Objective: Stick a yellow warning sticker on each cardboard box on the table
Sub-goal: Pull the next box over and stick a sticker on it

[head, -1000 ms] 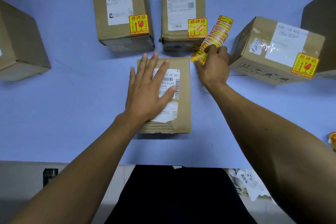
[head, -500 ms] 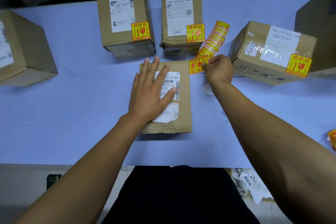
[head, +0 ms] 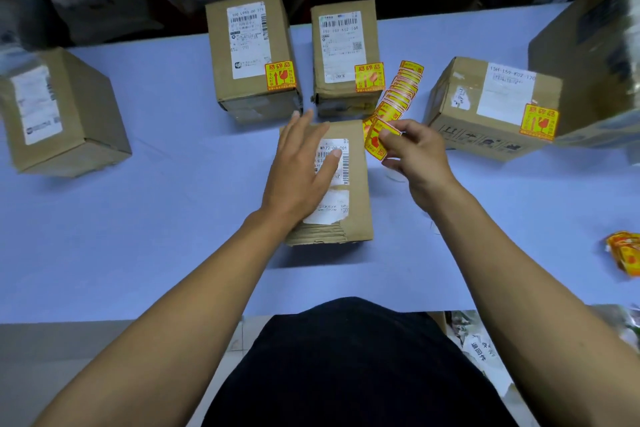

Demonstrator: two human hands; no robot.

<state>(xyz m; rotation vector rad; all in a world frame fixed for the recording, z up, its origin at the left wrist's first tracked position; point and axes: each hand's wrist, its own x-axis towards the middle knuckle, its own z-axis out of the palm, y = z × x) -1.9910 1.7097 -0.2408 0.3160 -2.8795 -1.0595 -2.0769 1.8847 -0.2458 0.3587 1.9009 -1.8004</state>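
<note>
A small flat cardboard box (head: 358, 184) with a white shipping label lies in front of me; no yellow sticker shows on it. My left hand (head: 301, 170) rests flat on its top, fingers spread. My right hand (head: 415, 156) hovers just right of the box and pinches a yellow warning sticker (head: 377, 140) at the near end of a strip of stickers (head: 403, 87). Two upright boxes behind, one (head: 249, 55) and another (head: 343, 52), carry yellow stickers. So does the box at right (head: 491, 107).
A box (head: 62, 114) at the far left shows no yellow sticker. A large box (head: 595, 45) stands at the right edge. A crumpled yellow wad (head: 623, 253) lies near the right border of the blue table (head: 138, 218). Paper scraps lie on the floor.
My right hand has drawn back and turned, lifting the sticker at the strip's near end toward the flat box. My left hand stays on the box. The camera has tilted up.
</note>
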